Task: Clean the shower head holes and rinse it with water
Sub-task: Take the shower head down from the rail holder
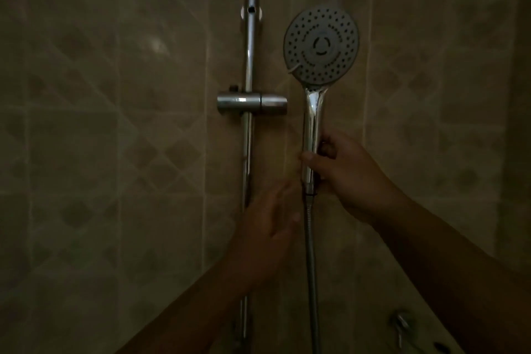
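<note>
A round grey shower head [321,46] with many small holes faces me, upright on a chrome handle [313,129]. My right hand [342,172] grips the lower part of that handle. A metal hose [311,267] hangs straight down from the handle's end. My left hand [267,227] is blurred, fingers spread, just left of the hose and below the handle; it holds nothing. The room is dim.
A vertical chrome rail [249,66] is fixed to the tiled wall [115,123], left of the shower head. Its empty sliding holder [252,103] sticks out sideways at mid height. A chrome tap fitting [400,323] shows at the lower right.
</note>
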